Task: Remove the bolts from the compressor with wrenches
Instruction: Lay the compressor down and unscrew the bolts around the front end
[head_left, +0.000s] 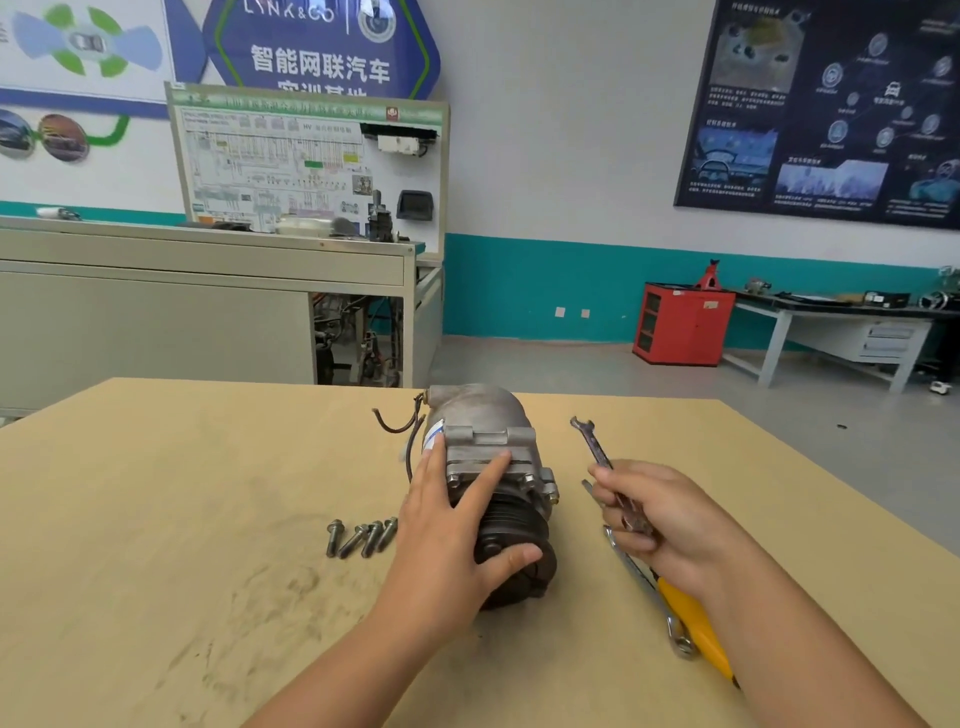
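teal-banded wall, possibly red cabinet

The left hand covers the near left side of the compressor. The right hand hides the lower end of the wrench. Both forearms run off the bottom edge.

Grey compressor lies between four bolts, wrenches.

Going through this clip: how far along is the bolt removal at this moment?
Done: four loose grey steel bolts lie on the tan wooden table, left of the grey metal compressor. In hand: the left hand rests on the compressor while the right hand grips a dark open-end wrench. Left: at least two bolt heads remain seated in the compressor's front flange.
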